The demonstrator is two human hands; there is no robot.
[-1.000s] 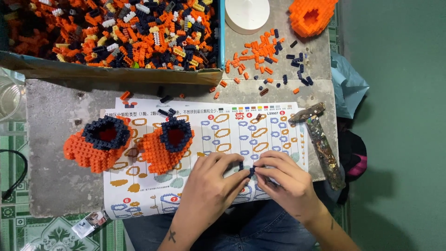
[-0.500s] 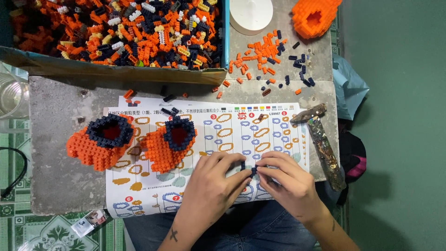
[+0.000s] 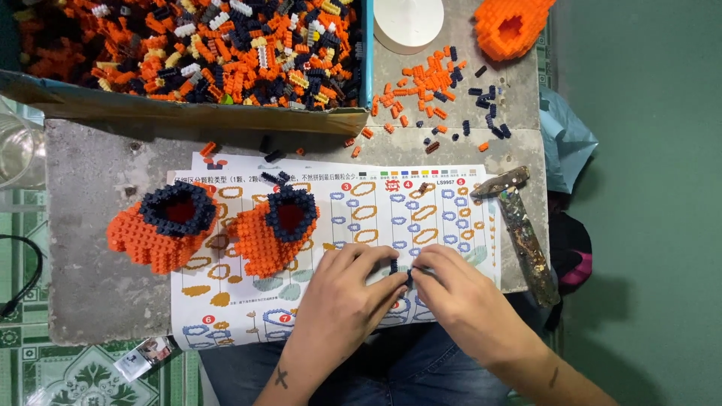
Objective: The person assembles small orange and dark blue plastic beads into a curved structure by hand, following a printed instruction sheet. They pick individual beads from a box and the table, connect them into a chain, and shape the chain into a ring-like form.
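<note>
Fingertips of my left hand (image 3: 342,289) and right hand (image 3: 459,289) pinch small dark bricks (image 3: 400,272) together over the instruction sheet (image 3: 353,218) on the desk (image 3: 98,180), held low for checking against the diagram.

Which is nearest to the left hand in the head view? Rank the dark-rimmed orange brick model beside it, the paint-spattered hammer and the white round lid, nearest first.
From the left hand:
1. Dark-rimmed orange brick model, just up and left, on the instruction sheet.
2. Paint-spattered hammer, at the table's right edge.
3. White round lid, at the far top edge.
</note>
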